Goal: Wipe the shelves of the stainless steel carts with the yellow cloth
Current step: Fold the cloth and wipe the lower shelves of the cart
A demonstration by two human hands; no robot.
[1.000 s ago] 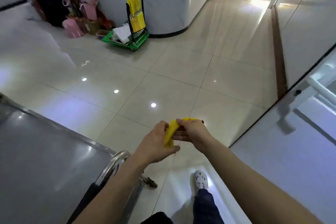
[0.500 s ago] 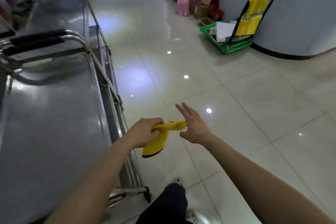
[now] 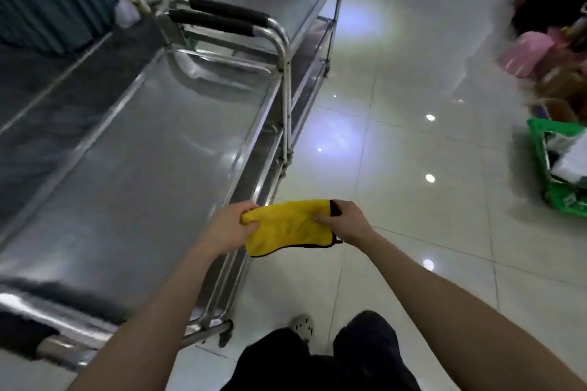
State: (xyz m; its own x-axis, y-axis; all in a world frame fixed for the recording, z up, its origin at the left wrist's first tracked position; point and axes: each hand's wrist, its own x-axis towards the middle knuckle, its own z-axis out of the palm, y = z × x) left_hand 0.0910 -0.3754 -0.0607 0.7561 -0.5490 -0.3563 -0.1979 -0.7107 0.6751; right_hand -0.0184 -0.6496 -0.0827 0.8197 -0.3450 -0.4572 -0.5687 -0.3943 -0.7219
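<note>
Yellow cloth (image 3: 286, 228) spread just right of the cart (image 3: 283, 50), gripped by left hand (image 3: 227, 231) and right hand (image 3: 349, 224), both curled closed on it. Fold flat, then sweep the top shelf (image 3: 127, 152) in overlapping strokes.

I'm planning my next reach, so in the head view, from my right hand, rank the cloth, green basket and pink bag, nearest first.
1. Cloth, held by the right hand, at its left.
2. Green basket, on the floor, far right.
3. Pink bag, beyond the basket, upper right.
</note>
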